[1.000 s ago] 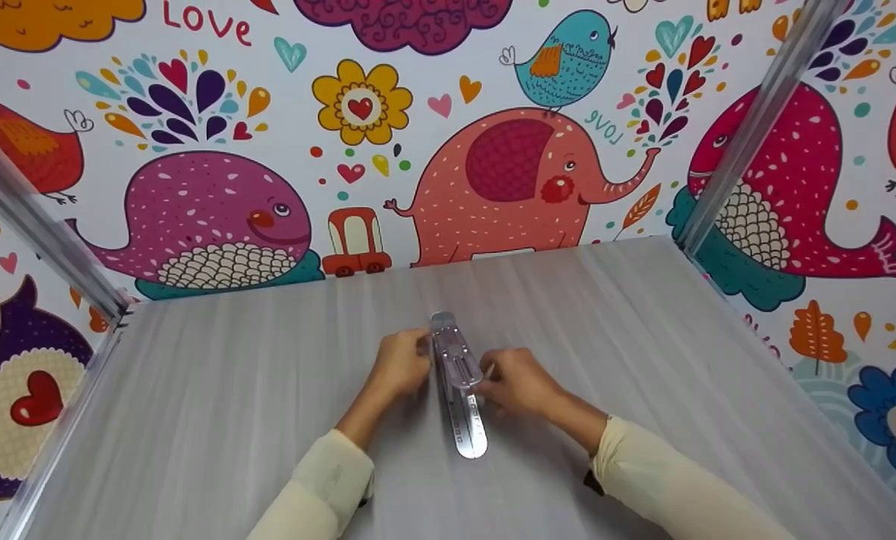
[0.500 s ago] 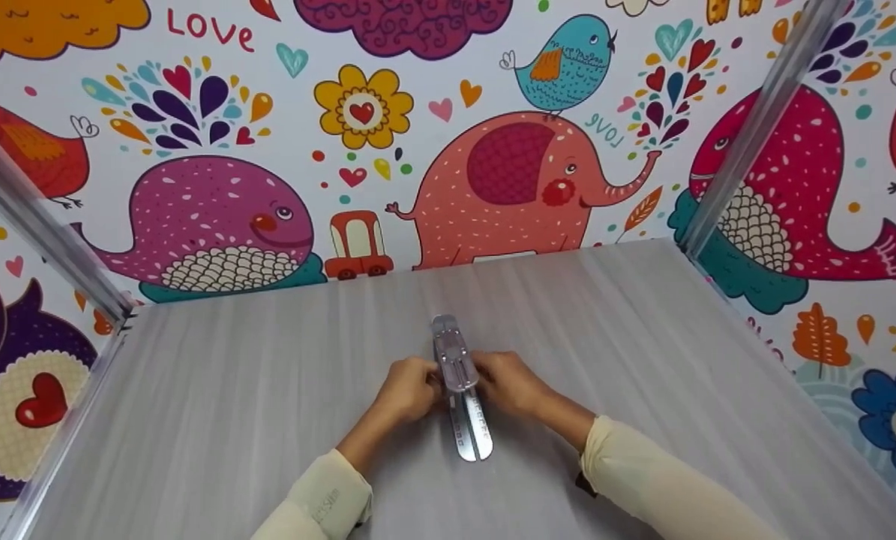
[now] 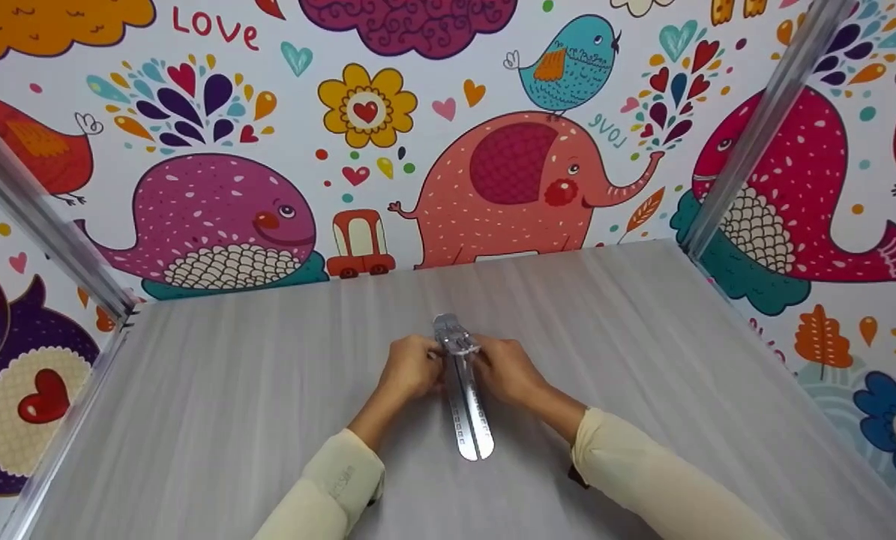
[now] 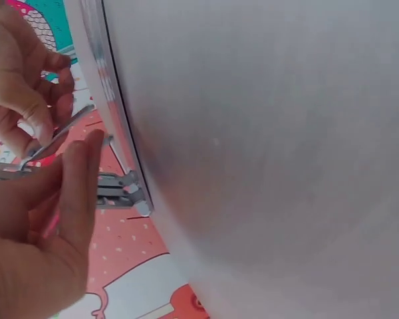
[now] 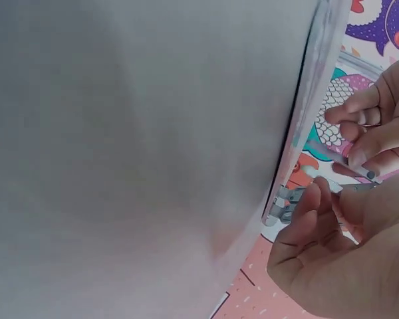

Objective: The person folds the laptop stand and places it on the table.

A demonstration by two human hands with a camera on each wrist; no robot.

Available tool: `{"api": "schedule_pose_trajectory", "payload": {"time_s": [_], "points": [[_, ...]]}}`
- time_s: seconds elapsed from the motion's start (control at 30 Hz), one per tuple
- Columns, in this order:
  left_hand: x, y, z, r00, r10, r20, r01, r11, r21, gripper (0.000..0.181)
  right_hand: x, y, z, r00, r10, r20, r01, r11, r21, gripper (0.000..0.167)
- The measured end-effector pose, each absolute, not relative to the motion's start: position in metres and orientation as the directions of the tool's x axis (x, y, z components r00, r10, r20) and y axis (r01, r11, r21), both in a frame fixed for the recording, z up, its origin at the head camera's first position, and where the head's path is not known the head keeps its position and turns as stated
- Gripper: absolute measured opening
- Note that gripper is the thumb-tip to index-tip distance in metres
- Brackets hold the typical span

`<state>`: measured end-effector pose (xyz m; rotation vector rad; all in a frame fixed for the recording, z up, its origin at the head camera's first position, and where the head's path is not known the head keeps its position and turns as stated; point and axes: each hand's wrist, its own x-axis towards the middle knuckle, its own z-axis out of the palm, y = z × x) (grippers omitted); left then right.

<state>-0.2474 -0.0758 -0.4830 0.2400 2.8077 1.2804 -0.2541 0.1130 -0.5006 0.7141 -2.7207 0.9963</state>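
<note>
A silver metal folding laptop stand (image 3: pixel 471 412) stands on the table in the head view, its two long bars lying side by side with rounded ends towards me. A shorter plate (image 3: pixel 459 343) at its far end is tipped up. From the left side my left hand (image 3: pixel 412 367) grips the stand, fingertips partly hidden behind it. My right hand (image 3: pixel 507 369) holds it from the right at the same height. In the left wrist view, the right hand (image 4: pixel 16 73) pinches a thin metal strut (image 4: pixel 70 126). The right wrist view shows the left hand (image 5: pixel 382 126) pinching a strut too.
The grey wood-grain table (image 3: pixel 253 405) spreads around the stand. Behind it rises a wall (image 3: pixel 268 97) printed with cartoon animals. Metal corner posts (image 3: pixel 762 127) stand at both back corners of the table.
The short plate has swung up and looks foreshortened. The two long bars have parted slightly at the near end. My hands have drawn in against the stand and shifted a little away from me.
</note>
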Motion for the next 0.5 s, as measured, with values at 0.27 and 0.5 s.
{"api": "schedule_pose_trajectory", "payload": {"time_s": [0.27, 0.5], "points": [[-0.26, -0.077, -0.485, -0.994, 0.097, -0.051, 0.005, 0.505, 0.863, 0.013, -0.271, 0.107, -0.494, -0.975, -0.221, -0.02, -0.074, 0.412, -0.908, 0.013], [-0.261, -0.077, -0.488, -0.93, 0.081, -0.358, -0.363, -0.049, 0.931, 0.021, -0.276, 0.107, -0.495, -0.934, -0.216, -0.286, 0.286, 0.029, -0.958, 0.026]]}}
